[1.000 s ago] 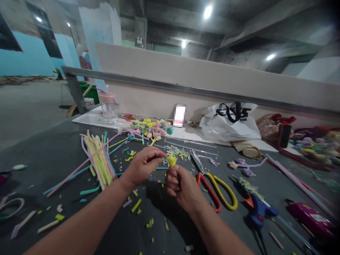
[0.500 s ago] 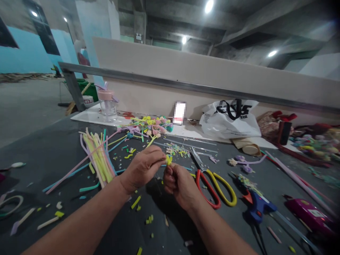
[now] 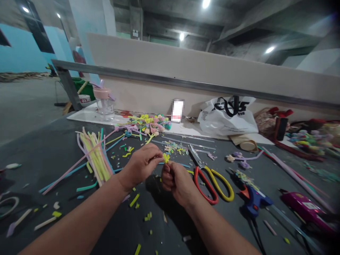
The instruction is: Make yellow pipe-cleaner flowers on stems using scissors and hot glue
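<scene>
Hands met over the dark worktop [image 3: 61, 148], just in front of the scissors. Left hand [image 3: 140, 164] had its grip narrowed to a pinch, thumb and forefinger closed on the yellow piece [image 3: 166, 157]. Right hand [image 3: 176, 180] was a fist around the lower part of the same piece, so only the small yellow tip showed above its knuckles.

Change against one second before: the visible yellow was then a fuller tuft above the right fist; half a second before it was already smaller; at this moment it was a thin, compact nub. Both hands had also shifted slightly up and left in the view, though the whole scene had shifted likewise, so this was probably head motion. Judgement: the piece was being rolled or pressed tighter between the fingers, and shaping seemed well along; whether it was finished could not be told.

Surroundings unchanged: scissors with red and yellow handles [image 3: 214, 182] lay just right of the right hand, blue glue gun [image 3: 253, 202] beyond them, bundle of pastel stems [image 3: 94, 157] to the left, finished small flowers [image 3: 151, 124] near the far edge, coloured offcuts scattered between.
</scene>
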Action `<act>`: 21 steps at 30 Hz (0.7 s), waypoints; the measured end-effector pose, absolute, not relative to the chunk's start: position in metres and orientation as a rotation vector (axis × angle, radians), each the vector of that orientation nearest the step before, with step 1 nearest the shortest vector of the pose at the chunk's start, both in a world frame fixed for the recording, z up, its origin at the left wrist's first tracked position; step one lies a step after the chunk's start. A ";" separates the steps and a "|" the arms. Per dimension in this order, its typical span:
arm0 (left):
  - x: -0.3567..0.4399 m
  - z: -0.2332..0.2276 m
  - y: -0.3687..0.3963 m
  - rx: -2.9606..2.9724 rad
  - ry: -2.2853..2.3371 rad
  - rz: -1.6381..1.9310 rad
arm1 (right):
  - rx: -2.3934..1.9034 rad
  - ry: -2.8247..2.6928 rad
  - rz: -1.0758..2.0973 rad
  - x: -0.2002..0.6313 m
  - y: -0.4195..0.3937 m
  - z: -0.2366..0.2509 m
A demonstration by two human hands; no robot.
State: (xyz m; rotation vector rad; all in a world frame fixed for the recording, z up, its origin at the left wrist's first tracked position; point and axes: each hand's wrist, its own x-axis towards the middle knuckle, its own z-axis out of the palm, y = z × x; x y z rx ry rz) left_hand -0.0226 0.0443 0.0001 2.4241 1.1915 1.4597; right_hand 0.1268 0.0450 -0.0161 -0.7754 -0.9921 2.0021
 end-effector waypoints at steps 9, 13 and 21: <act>-0.019 0.001 0.045 2.286 1.226 1.369 | -0.793 -1.015 1.869 0.125 0.044 -0.018; -0.018 0.000 0.045 2.304 1.192 1.377 | -0.807 -1.026 1.840 0.125 0.043 -0.020; -0.018 -0.001 0.046 2.322 1.208 1.337 | -0.822 -1.045 1.787 0.124 0.044 -0.020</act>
